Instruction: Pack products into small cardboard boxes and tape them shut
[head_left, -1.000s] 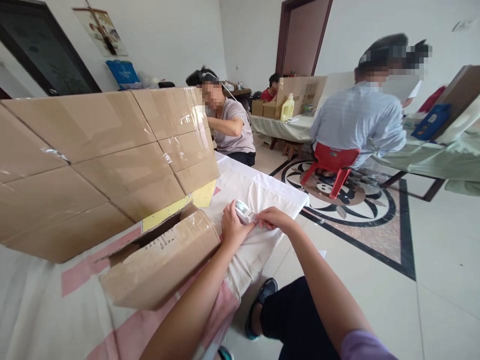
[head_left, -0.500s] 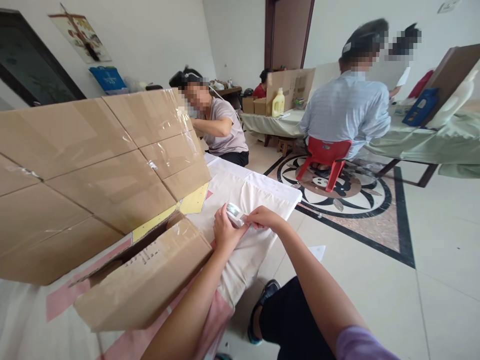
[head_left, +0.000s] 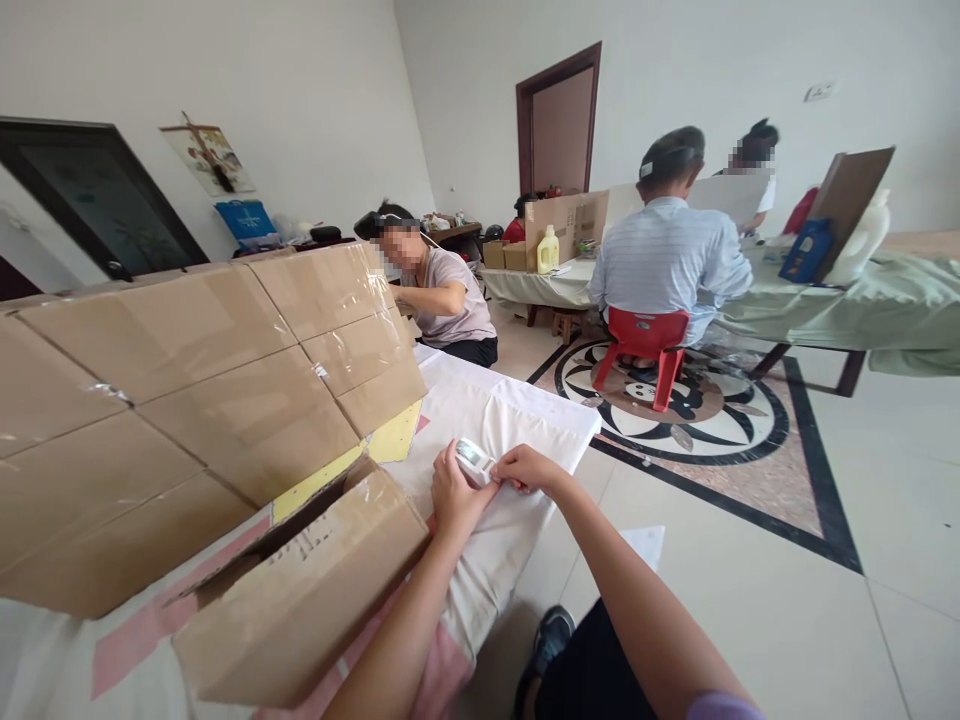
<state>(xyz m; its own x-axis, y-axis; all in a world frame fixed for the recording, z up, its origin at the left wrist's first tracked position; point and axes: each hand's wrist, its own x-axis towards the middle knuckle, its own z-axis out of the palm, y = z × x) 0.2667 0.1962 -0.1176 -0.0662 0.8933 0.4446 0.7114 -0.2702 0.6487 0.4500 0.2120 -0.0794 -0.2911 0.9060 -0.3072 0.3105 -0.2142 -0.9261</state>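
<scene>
Over the cloth-covered table, my left hand (head_left: 455, 492) is wrapped round a small white device (head_left: 475, 459) with a rounded end and what looks like a grey display. Its exact kind cannot be made out. My right hand (head_left: 525, 470) is closed in a pinch at the device's right end, fingertips touching or very near it. Whatever lies between those fingertips is hidden. Left of my left forearm stands an open cardboard box (head_left: 315, 590), its inside mostly dark.
A wall of taped cardboard boxes (head_left: 187, 370) rises at the table's far left. The white tablecloth (head_left: 517, 405) hangs over the right edge. Beyond it sit a person (head_left: 450, 300) and another on a red chair (head_left: 646, 335). White paper (head_left: 643, 545) lies on the floor.
The camera view has tilted up, so the whole scene sits lower in the picture. Both hands keep much the same hold at the white device.
</scene>
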